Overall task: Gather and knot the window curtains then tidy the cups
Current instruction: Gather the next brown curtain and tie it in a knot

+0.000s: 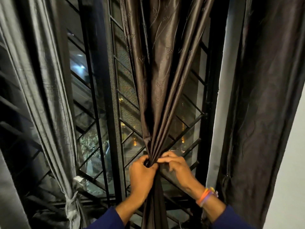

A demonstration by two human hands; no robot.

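The window grille (92,113) fills the background. At nine o'clock a grey curtain (54,113) is already knotted low down; at three o'clock a dark curtain (264,113) hangs loose. The brown curtain (158,80), at twelve o'clock, is bunched at six o'clock between both hands. The left hand (142,176) is closed around the gather; the right hand (176,166) is pinching folds at one o'clock of it. Should either grip be relaxed, the slippery folds would probably spill out. No cups are seen.
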